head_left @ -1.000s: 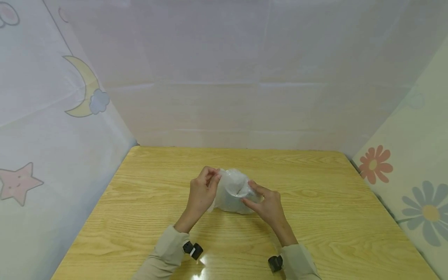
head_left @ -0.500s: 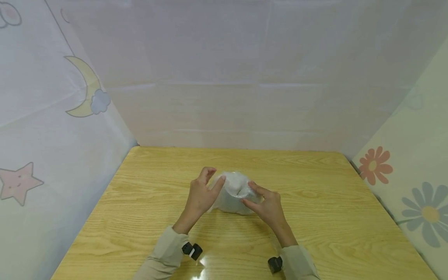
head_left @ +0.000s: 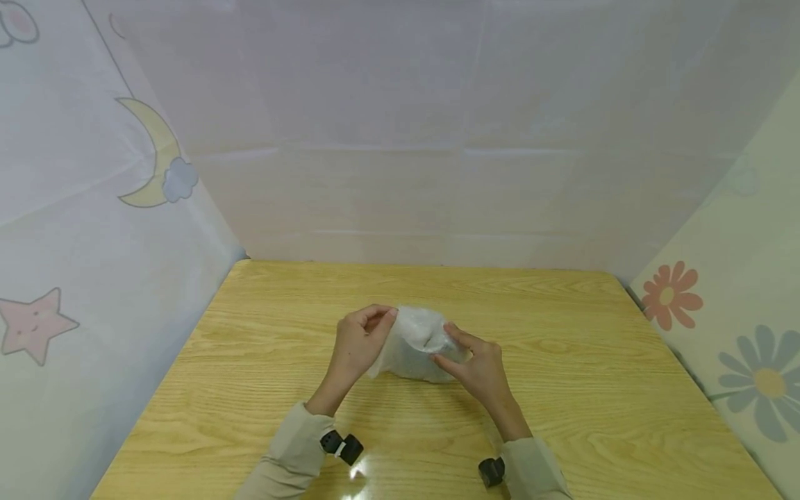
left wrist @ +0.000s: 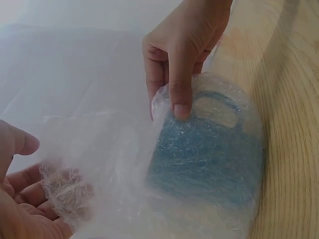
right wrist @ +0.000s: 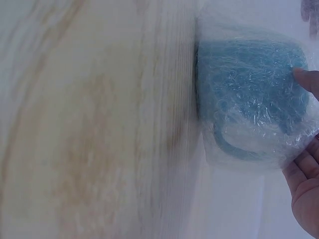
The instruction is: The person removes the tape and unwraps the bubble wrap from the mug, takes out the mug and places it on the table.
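Sleeves slanted inward from the near side in the head view, wrists bent toward a bundle of bubble wrap on the wooden table. The left hand nearly closed its thumb and forefinger, pinching the wrap's upper left edge; the right hand, thumb and forefinger parted, gripped the right side.

The left wrist view showed, through the wrap, a blue mug with its handle on the right, and the left fingers curled behind loose wrap.

The right wrist view showed the mug's wrapped base against the table and the right thumb near its rim.
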Demonstrator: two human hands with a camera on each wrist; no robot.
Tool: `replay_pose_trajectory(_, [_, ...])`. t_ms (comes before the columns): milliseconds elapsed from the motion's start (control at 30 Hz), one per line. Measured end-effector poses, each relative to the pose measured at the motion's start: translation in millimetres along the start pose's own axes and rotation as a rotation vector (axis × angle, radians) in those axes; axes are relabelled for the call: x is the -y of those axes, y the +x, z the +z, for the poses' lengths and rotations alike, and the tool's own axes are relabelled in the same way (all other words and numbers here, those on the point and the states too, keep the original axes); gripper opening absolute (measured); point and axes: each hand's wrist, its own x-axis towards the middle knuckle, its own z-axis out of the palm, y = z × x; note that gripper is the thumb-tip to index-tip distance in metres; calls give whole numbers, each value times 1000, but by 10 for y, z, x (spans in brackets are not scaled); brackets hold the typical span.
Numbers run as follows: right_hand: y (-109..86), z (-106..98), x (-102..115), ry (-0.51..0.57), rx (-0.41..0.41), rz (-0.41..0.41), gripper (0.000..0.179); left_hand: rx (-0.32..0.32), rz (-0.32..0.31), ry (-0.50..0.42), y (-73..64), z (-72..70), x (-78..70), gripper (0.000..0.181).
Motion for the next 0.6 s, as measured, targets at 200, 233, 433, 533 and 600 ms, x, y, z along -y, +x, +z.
replay_pose_trajectory(200, [1, -6, -17, 0, 11, 11, 54, -45, 2, -80, 0, -23, -141, 20])
replay_pose_trajectory(233, [3, -8, -17, -1, 11, 11, 54, -46, -5, -91, 5, -25, -148, 21])
replay_pose_trajectory(433, [10, -12, -14, -2, -4, -16, 55, -46, -33, -94, 48, -45, -130, 37])
replay_pose_trajectory(533, [9, -9, -18, -2, -9, -24, 55, -34, -56, -70, 45, -91, -266, 45])
replay_pose_trajectory(600, [9, -6, -22, -4, -8, -24, 55, -20, -72, -63, 40, -123, -348, 49])
